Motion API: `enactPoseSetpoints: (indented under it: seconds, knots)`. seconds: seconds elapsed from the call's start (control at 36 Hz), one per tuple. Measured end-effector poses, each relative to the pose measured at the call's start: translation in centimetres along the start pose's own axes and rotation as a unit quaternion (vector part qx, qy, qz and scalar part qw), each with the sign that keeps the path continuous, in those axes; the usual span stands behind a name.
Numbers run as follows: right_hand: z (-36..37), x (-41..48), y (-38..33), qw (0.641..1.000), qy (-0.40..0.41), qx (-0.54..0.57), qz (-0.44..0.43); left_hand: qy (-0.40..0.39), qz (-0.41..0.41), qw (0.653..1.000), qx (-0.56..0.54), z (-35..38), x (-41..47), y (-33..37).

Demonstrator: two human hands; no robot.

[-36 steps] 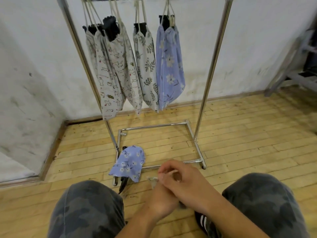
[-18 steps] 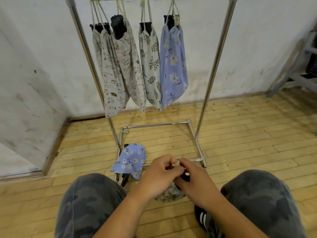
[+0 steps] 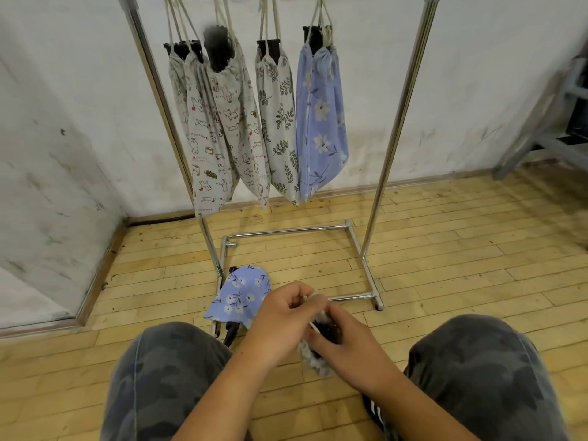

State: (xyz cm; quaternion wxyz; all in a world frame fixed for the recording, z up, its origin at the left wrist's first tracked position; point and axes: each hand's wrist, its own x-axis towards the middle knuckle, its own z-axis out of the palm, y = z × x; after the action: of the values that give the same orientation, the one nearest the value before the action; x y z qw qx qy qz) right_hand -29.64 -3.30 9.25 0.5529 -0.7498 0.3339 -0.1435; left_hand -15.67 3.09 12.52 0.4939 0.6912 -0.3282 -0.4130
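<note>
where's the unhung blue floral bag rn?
Head view, lower centre-left: the blue floral bag lies on the floor across the rack's left foot bar, just left of the left hand.

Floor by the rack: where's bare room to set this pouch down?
Bare boards inside the rack base, between its rear and front bars, right of the blue floral pouch. Wider bare floor right of the right post. Crowded: between the knees, where left hand and right hand grip the grey pouch.
</note>
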Motion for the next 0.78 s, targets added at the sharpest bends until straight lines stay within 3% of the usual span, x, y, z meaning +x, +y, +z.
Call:
enactPoseSetpoints:
  seconds: [0.14, 0.39, 0.53, 0.61, 0.78]
  knots:
    - [-0.1, 0.4, 0.2, 1.000, 0.009, 0.005, 0.010, -0.006, 0.029, 0.999, -0.025, 0.1, -0.7, -0.2]
    - [0.8, 0.7, 3.4, 0.995, 0.000, -0.096, 0.038, -0.024, 0.068, 0.997, -0.002, 0.8, -1.9, -1.5]
    - [1.1, 1.2, 3.2, 0.989, 0.039, -0.139, 0.007, -0.014, 0.002, 1.000, 0.012, 0.0, -1.2, -1.2]
    - [1.1, 1.3, 3.4, 0.985, 0.049, -0.164, 0.007, -0.048, -0.039, 0.996, 0.065, -0.5, -1.2, -1.1]
    - [1.2, 0.3, 3.6, 0.972, -0.002, -0.234, 0.030, -0.061, -0.053, 0.989, 0.121, -0.1, -1.4, -2.4]
